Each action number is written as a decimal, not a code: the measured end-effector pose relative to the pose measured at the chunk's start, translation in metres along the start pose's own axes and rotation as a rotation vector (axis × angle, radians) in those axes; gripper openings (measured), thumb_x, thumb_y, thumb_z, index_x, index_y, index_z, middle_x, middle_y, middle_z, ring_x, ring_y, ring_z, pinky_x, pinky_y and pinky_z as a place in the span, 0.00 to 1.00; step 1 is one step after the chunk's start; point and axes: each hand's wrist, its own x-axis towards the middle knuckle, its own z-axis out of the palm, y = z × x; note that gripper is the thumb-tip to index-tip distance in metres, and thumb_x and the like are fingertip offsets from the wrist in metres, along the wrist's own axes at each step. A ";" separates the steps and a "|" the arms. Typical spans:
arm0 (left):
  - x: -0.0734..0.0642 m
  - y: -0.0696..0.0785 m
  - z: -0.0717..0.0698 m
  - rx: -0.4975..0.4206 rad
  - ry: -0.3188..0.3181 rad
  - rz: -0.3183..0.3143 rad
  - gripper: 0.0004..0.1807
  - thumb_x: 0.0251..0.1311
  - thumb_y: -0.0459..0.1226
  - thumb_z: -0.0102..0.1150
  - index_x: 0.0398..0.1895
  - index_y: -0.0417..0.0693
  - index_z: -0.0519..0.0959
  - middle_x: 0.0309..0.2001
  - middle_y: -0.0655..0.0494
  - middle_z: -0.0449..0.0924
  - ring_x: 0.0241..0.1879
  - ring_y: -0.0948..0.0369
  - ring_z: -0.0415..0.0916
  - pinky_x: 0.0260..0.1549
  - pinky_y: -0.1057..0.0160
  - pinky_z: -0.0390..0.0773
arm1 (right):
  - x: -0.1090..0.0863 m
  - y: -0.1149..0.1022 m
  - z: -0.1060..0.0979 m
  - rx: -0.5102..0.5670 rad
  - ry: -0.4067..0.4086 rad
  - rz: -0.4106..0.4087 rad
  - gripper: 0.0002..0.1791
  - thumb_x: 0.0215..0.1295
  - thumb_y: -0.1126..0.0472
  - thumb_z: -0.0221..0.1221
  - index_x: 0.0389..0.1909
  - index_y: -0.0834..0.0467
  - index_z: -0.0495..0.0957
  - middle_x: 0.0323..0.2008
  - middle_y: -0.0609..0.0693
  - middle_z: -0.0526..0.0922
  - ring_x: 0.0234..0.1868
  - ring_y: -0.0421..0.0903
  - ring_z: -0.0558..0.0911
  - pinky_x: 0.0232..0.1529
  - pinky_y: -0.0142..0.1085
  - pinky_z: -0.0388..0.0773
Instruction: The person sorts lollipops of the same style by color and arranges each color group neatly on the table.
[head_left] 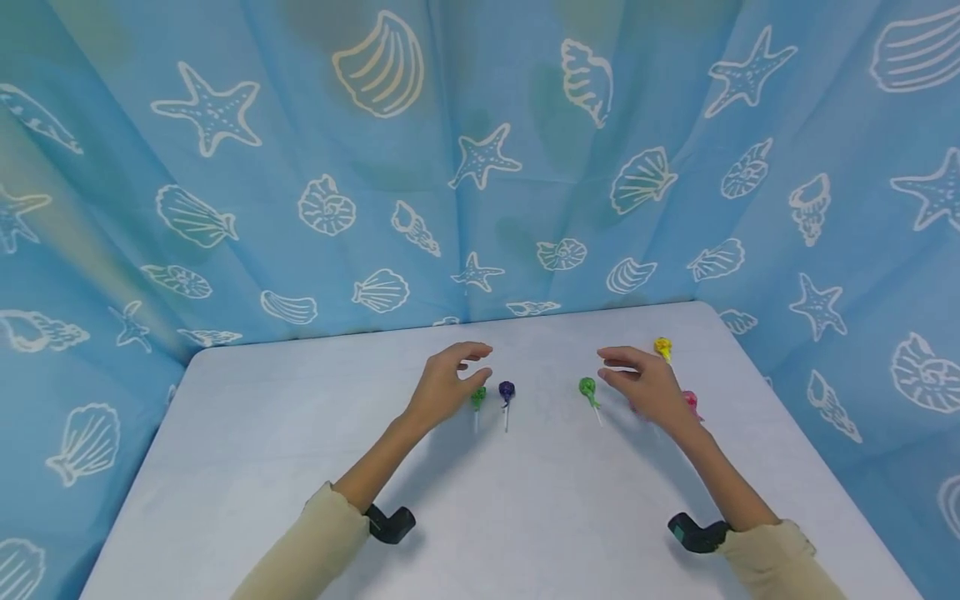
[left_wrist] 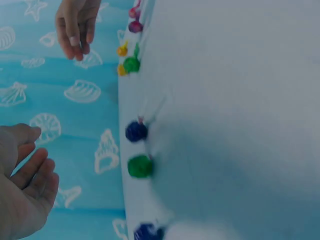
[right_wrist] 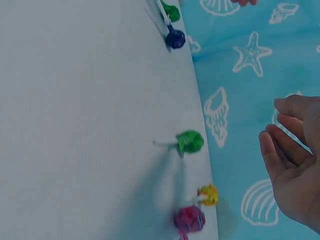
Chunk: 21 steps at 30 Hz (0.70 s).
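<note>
Several wrapped lollipops lie on a white-covered table. My left hand (head_left: 444, 385) hovers over a green lollipop (head_left: 478, 395), partly covering it from the head camera; a dark purple lollipop (head_left: 507, 390) lies just to its right. The left wrist view shows another dark lollipop (left_wrist: 148, 232) at its lower edge. My right hand (head_left: 647, 388) is held above the table beside a second green lollipop (head_left: 587, 387). A pink lollipop (head_left: 690, 402) is partly hidden behind that hand, and a yellow one (head_left: 662, 346) lies beyond it. Both hands have loosely bent fingers and hold nothing.
A blue curtain (head_left: 480, 217) with white shells and starfish hangs behind and at the sides of the table (head_left: 285, 467). Black wrist cameras sit at the left sleeve (head_left: 322, 533) and the right sleeve (head_left: 772, 558).
</note>
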 end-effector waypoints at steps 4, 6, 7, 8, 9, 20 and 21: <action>-0.009 -0.011 -0.011 0.022 0.007 -0.038 0.17 0.61 0.29 0.67 0.54 0.38 0.80 0.52 0.46 0.83 0.52 0.53 0.79 0.50 0.55 0.80 | 0.004 -0.005 0.010 0.026 -0.022 -0.016 0.18 0.70 0.64 0.61 0.58 0.63 0.78 0.56 0.61 0.81 0.57 0.56 0.80 0.53 0.35 0.76; -0.014 -0.017 -0.016 0.030 0.008 -0.067 0.18 0.61 0.29 0.67 0.55 0.38 0.80 0.52 0.46 0.83 0.52 0.52 0.79 0.50 0.55 0.80 | 0.006 -0.008 0.015 0.039 -0.032 -0.024 0.18 0.70 0.65 0.61 0.58 0.64 0.78 0.56 0.62 0.80 0.57 0.56 0.79 0.54 0.36 0.76; -0.017 -0.020 -0.018 0.027 0.010 -0.083 0.18 0.61 0.29 0.67 0.55 0.38 0.80 0.52 0.46 0.82 0.52 0.52 0.79 0.50 0.55 0.80 | 0.006 -0.009 0.018 0.043 -0.036 -0.025 0.18 0.70 0.65 0.61 0.58 0.64 0.78 0.56 0.62 0.80 0.57 0.56 0.79 0.54 0.37 0.76; -0.019 -0.022 -0.020 0.025 0.013 -0.097 0.18 0.61 0.29 0.67 0.55 0.38 0.80 0.52 0.46 0.82 0.52 0.52 0.79 0.49 0.54 0.81 | 0.007 -0.011 0.020 0.044 -0.041 -0.024 0.18 0.69 0.65 0.61 0.58 0.64 0.78 0.56 0.62 0.80 0.57 0.56 0.79 0.55 0.38 0.76; -0.022 -0.025 -0.022 0.022 0.014 -0.114 0.18 0.61 0.29 0.67 0.55 0.38 0.80 0.52 0.46 0.82 0.52 0.52 0.79 0.49 0.54 0.81 | 0.008 -0.012 0.023 0.042 -0.047 -0.023 0.18 0.69 0.65 0.61 0.58 0.64 0.78 0.56 0.62 0.80 0.57 0.56 0.79 0.55 0.40 0.76; -0.038 -0.054 -0.032 0.012 0.044 -0.220 0.19 0.61 0.30 0.67 0.56 0.38 0.80 0.54 0.44 0.80 0.54 0.48 0.77 0.51 0.52 0.79 | 0.018 -0.026 0.059 0.082 -0.089 -0.027 0.18 0.68 0.65 0.63 0.58 0.64 0.79 0.55 0.62 0.81 0.57 0.55 0.80 0.54 0.44 0.77; -0.039 -0.056 -0.033 0.009 0.044 -0.227 0.20 0.61 0.30 0.67 0.56 0.37 0.79 0.55 0.44 0.80 0.54 0.48 0.77 0.51 0.51 0.79 | 0.019 -0.026 0.063 0.077 -0.094 -0.027 0.18 0.68 0.65 0.63 0.58 0.64 0.79 0.55 0.62 0.81 0.57 0.55 0.80 0.54 0.44 0.78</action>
